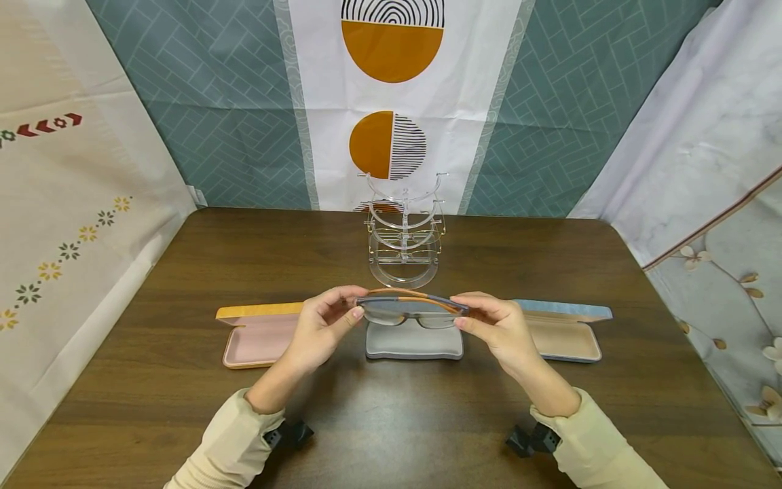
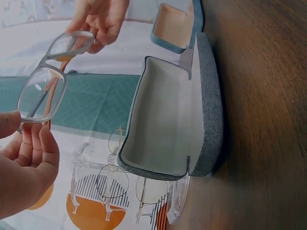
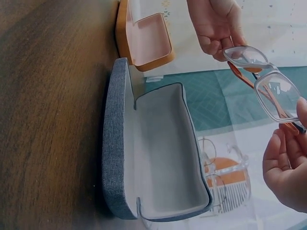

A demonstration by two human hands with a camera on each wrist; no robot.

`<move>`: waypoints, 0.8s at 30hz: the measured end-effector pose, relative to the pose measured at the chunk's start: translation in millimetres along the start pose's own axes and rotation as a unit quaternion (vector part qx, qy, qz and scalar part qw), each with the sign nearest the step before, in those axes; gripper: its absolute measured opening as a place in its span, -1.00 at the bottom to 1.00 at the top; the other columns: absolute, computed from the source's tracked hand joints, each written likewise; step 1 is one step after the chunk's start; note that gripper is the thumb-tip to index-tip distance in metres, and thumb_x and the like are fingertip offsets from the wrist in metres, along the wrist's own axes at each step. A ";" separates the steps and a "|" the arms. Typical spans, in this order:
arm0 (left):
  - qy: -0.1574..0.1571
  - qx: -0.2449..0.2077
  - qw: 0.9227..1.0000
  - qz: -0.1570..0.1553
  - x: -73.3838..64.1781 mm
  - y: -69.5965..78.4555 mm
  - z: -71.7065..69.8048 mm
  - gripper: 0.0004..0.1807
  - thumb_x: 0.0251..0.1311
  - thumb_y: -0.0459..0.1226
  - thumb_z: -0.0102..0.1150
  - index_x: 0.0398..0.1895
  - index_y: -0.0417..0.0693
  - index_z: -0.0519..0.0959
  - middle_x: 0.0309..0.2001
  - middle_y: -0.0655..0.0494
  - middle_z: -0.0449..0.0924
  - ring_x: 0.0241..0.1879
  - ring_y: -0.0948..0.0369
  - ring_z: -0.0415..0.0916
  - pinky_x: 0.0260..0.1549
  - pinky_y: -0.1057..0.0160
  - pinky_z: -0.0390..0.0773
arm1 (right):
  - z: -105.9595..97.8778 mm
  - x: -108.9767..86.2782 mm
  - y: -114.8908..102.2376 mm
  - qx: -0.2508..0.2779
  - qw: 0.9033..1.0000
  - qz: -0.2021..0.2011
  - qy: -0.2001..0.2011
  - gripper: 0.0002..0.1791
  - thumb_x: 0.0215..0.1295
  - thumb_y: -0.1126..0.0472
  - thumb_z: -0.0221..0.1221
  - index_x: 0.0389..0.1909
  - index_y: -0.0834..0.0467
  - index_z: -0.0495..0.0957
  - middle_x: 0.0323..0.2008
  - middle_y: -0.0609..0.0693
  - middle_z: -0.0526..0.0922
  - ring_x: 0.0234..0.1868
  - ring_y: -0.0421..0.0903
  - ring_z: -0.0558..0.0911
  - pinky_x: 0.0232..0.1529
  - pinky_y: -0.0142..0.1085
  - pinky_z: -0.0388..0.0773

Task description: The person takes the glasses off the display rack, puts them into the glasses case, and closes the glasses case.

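Head view is showing the left hand [image 1: 326, 319] and right hand [image 1: 497, 326] both grasping, fingers and thumbs pinching opposite ends of the glasses [image 1: 411, 316], which are hanging in the air over the grey case [image 1: 415, 350] with their orange-tipped arms folded. Down on the table [image 1: 391, 421], that grey case is standing open and showing its pale lining to both wrist cameras! Flanking it, the yellow case [image 1: 263, 312] on the left and blue case [image 1: 568, 310] on the right are lying open, while behind, the clear rack [image 1: 403, 282] is bearing thin-rimmed spectacles.
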State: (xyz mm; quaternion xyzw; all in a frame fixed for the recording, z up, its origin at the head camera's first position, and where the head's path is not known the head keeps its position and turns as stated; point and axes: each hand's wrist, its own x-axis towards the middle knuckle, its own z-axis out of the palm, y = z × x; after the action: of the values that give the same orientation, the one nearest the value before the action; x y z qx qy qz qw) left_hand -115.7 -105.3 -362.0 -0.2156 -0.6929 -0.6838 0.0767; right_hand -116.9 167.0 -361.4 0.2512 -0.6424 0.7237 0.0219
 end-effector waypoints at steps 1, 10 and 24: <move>0.010 0.001 1.000 -0.003 0.2 0.2 0.3 -0.78 0.04 -0.62 0.08 -0.20 -0.52 0.50 -0.43 0.07 0.44 -0.41 0.32 0.41 -0.40 0.43 0.53 | 0.0 0.0 0.2 0.001 1.000 -0.004 0.000 -0.69 0.05 0.50 0.21 -0.14 0.26 0.61 -0.18 -0.07 0.61 -0.30 -0.22 0.58 -0.32 -0.45 0.55; 0.041 0.001 0.999 0.028 1.3 -1.3 -0.8 -0.81 -0.05 -0.63 0.17 -0.28 -0.49 0.54 -0.39 0.06 0.45 -0.41 0.30 0.41 -0.49 0.48 0.44 | 0.7 0.4 1.5 0.023 0.999 -0.041 -0.002 -0.70 0.04 0.50 0.22 -0.14 0.29 0.61 -0.19 -0.06 0.62 -0.30 -0.21 0.58 -0.34 -0.46 0.53; 0.015 0.008 1.000 0.019 -1.1 -0.7 -3.9 -0.82 -0.02 -0.61 0.16 -0.28 -0.48 0.53 -0.39 0.08 0.54 -0.44 0.34 0.46 -0.46 0.44 0.51 | -2.4 0.6 0.1 -0.017 1.000 -0.013 -0.010 -0.67 0.02 0.46 0.25 -0.20 0.08 0.66 -0.20 -0.12 0.63 -0.31 -0.24 0.56 -0.43 -0.49 0.47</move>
State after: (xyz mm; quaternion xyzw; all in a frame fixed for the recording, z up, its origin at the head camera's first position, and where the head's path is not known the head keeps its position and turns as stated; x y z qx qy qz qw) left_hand -115.8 -109.4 -363.0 -0.2178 -0.6929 -0.6797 0.1022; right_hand -118.2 169.0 -361.4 0.2664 -0.6518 0.7094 0.0292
